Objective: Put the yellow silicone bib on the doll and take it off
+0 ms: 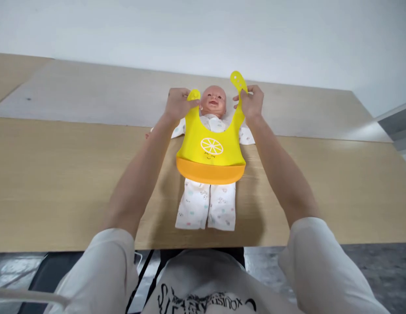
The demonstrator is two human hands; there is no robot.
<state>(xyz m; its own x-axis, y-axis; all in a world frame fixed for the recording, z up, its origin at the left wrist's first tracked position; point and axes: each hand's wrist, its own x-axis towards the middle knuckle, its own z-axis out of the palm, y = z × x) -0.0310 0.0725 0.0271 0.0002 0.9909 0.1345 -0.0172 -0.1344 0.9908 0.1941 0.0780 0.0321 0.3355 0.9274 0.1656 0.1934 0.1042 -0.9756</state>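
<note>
A yellow bib (193,135) with a white citrus-slice print and an orange catch pocket hangs over the chest of a baby doll (214,97). My left hand (180,104) pinches one neck strap beside the doll's head. With my right hand (252,102) I grip the other strap, whose rounded end with holes sticks up above my fingers. The two strap ends are apart, one on each side of the head. On its back, the doll wears a white printed outfit (193,209); the bib hides its torso.
The doll lies on a light wood table (75,174). A greyish translucent sheet (108,91) covers the table's far part, below a white wall (203,39). A dark chair (52,274) stands below the near edge at left.
</note>
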